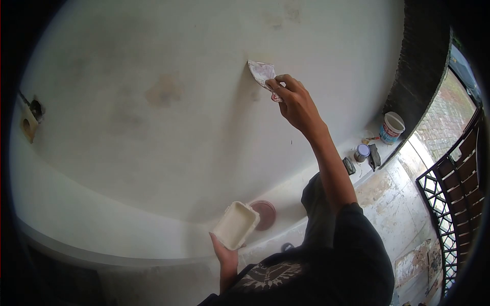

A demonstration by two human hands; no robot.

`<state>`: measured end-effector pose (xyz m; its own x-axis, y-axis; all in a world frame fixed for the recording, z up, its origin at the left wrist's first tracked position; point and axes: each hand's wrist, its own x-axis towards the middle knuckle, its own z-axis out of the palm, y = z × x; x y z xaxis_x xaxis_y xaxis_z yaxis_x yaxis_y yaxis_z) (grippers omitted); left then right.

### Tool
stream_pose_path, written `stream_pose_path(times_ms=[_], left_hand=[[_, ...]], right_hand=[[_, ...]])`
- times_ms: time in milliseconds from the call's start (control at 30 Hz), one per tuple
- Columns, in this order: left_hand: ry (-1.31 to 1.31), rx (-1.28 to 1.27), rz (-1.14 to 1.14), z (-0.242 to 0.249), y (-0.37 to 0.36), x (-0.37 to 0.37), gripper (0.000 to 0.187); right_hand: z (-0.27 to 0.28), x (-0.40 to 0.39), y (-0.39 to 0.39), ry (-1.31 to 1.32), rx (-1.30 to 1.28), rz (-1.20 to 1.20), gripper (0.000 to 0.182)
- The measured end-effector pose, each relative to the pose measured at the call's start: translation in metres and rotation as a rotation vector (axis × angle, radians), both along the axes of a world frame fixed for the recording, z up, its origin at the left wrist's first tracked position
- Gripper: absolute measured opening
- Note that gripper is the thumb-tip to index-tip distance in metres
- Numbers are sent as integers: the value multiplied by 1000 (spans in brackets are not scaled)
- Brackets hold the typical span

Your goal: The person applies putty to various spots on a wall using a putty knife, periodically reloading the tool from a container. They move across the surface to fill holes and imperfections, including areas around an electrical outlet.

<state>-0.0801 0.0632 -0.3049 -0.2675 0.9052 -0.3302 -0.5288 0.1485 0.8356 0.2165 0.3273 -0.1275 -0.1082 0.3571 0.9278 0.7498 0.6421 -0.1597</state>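
Note:
My right hand [296, 102] grips a putty knife [262, 72], its broad blade smeared whitish and a bit of red showing by the fingers. The blade's wide edge is up against the pale wall [204, 122], which has brownish and grey patches. Lower down, my left hand [226, 252] holds a cream rectangular tub [237, 224] from below, thumb along its side. The tub is tilted so its pale inside faces me. Behind it, a round reddish-brown lid or disc [264, 215] lies on the ledge, partly covered by the tub.
On the ledge to the right stand a labelled white bucket [392, 127] and a lidded jar [362, 152]. Dark blocks [349, 166] lie beside the jar. A dark metal gate [454, 199] borders the right side. At far left, a socket plate [28, 124] hangs by a wall hole.

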Motion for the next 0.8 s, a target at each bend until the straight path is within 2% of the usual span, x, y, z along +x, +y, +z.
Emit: stream_pose_path(times_ms=[167, 300, 367, 500, 800], left_hand=[[-10, 9, -21, -3, -2, -2, 67], [11, 1, 1, -2, -3, -1, 67], [11, -16, 24, -5, -2, -3, 67], [6, -22, 52, -13, -5, -8, 67], [29, -21, 32, -11, -11, -10, 68]], right_hand=[[-6, 5, -14, 13, -138, 77, 42], [4, 9, -12, 73, -102, 81, 44], [15, 9, -4, 152, 37, 36, 39], [17, 0, 8, 131, 44, 9, 39], [-13, -4, -16, 33, -160, 125, 41]])
